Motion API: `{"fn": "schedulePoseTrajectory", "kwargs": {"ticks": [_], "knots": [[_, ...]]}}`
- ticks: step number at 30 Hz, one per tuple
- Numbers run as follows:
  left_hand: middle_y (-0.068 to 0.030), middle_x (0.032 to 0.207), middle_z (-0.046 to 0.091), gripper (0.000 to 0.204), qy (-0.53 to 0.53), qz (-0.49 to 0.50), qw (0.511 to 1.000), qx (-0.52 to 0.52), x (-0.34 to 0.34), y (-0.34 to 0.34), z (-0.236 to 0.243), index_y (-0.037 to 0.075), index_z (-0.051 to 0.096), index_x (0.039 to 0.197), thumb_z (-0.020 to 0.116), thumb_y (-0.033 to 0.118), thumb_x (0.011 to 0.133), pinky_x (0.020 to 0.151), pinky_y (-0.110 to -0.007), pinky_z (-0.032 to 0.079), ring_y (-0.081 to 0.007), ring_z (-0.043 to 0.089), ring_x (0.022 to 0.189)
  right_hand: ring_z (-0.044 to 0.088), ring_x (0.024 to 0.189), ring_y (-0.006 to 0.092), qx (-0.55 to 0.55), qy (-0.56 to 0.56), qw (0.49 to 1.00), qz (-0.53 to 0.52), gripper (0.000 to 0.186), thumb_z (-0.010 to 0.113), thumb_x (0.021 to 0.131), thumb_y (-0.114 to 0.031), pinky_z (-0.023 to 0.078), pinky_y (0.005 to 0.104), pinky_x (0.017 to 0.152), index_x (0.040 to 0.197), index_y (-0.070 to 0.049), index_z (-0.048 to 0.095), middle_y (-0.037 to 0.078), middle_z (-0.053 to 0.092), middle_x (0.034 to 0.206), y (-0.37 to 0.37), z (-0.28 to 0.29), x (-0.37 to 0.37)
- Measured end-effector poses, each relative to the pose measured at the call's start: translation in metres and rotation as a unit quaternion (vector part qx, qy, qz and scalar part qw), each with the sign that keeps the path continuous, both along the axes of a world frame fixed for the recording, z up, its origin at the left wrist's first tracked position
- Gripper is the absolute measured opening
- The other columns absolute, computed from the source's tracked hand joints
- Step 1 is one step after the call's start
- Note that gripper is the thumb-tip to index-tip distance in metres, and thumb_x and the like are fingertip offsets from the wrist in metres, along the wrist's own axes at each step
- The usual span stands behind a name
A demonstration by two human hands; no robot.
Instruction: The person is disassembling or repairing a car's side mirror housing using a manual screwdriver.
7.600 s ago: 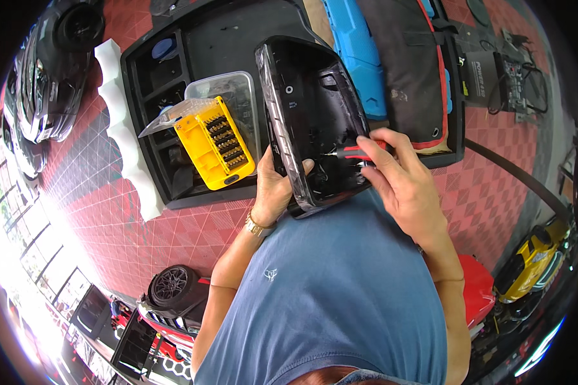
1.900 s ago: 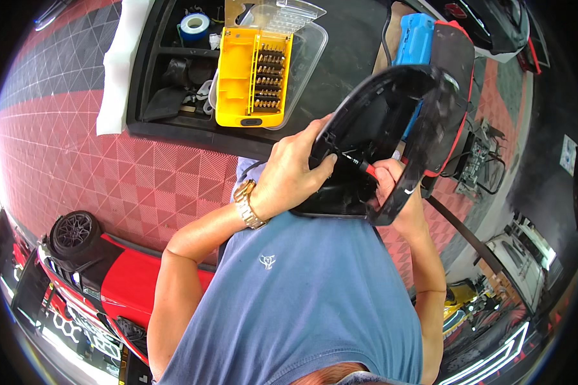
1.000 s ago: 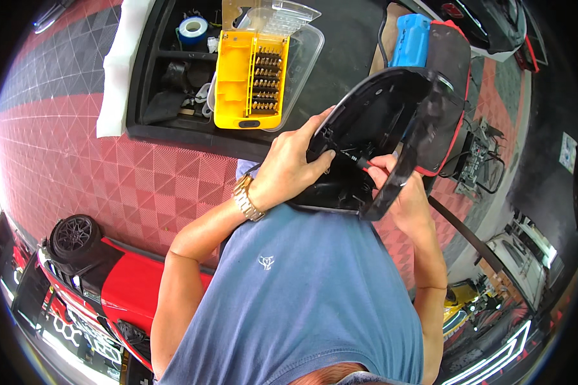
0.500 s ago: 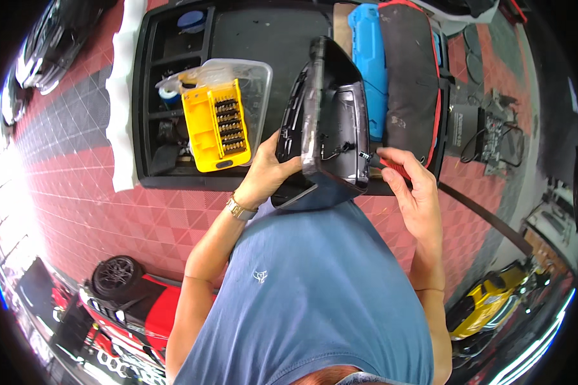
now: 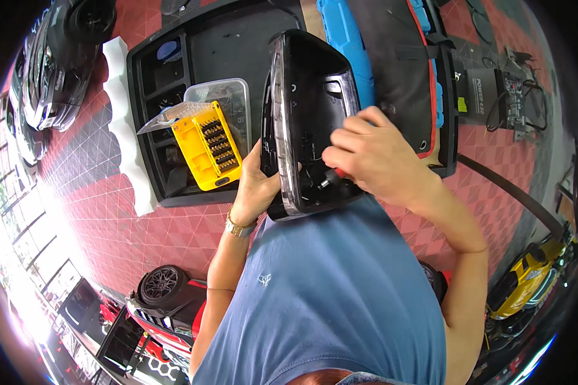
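A black car side-mirror housing (image 5: 311,96), with a clear strip along its edge, stands upright against my blue shirt, its hollow side turned to the right. My left hand (image 5: 258,186) is closed on its lower left side, thumb at the strip. Over the opening, my right hand (image 5: 382,157) is wrapped round a red-handled screwdriver (image 5: 332,176). The metal end points down and left into the lower part of the housing; whether it touches a screw I cannot tell. Some thin wiring shows inside. Most of the handle is hidden by my fingers.
Left of the housing, a yellow bit case (image 5: 196,157) with rows of bits lies on a clear plastic container (image 5: 241,96). Both sit on a black compartmented tray (image 5: 154,138). On the right lie a blue case (image 5: 350,38) and a black red-edged bag (image 5: 398,83).
My right hand has swung left from beside the housing to above its opening, turning the screwdriver inward. My left hand keeps its hold. The view has shifted and tilted a little.
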State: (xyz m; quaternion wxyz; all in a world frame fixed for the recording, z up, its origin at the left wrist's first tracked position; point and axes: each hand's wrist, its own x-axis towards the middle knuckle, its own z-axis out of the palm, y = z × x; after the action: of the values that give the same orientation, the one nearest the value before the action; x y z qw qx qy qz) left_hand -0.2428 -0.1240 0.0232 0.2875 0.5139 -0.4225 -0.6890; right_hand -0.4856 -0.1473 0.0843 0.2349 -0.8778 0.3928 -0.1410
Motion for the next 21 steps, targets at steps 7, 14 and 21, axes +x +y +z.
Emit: {"fn": "schedulePoseTrajectory", "kwargs": {"ticks": [7,14,21], "knots": [[-0.0052,0.109,0.067,0.044,-0.010,-0.047,0.998,-0.042,0.006,-0.009,0.017,-0.006,0.054,0.127,0.069,-0.002,0.085,0.089,-0.027,0.051,-0.0080,0.061,0.096,0.054,0.080,0.0148,-0.067,0.095,0.985,0.130,0.006,0.066,0.078,-0.017,0.041,0.0307,0.078,0.081,-0.011,0.068,0.000,0.052,0.086,-0.007,-0.004,0.014],[-0.0081,0.108,0.068,0.047,-0.030,-0.067,0.997,-0.030,0.005,-0.011,0.025,-0.008,0.053,0.126,0.071,0.000,0.084,0.087,-0.027,0.053,-0.0094,0.062,0.094,0.059,0.070,0.0149,-0.146,0.184,0.958,0.164,0.015,0.064,0.082,-0.017,0.042,0.0314,0.077,0.069,-0.013,0.067,0.001,0.056,0.077,-0.001,0.000,0.020],[-0.0091,0.108,0.070,0.048,-0.008,-0.076,0.996,-0.051,0.008,-0.011,0.019,-0.008,0.053,0.127,0.073,0.002,0.084,0.086,-0.028,0.053,-0.0100,0.063,0.095,0.062,0.068,0.0146,-0.141,0.177,0.950,0.215,0.011,0.063,0.084,-0.017,0.042,0.0303,0.073,0.075,-0.013,0.069,0.000,0.058,0.075,-0.002,0.006,0.015]]}}
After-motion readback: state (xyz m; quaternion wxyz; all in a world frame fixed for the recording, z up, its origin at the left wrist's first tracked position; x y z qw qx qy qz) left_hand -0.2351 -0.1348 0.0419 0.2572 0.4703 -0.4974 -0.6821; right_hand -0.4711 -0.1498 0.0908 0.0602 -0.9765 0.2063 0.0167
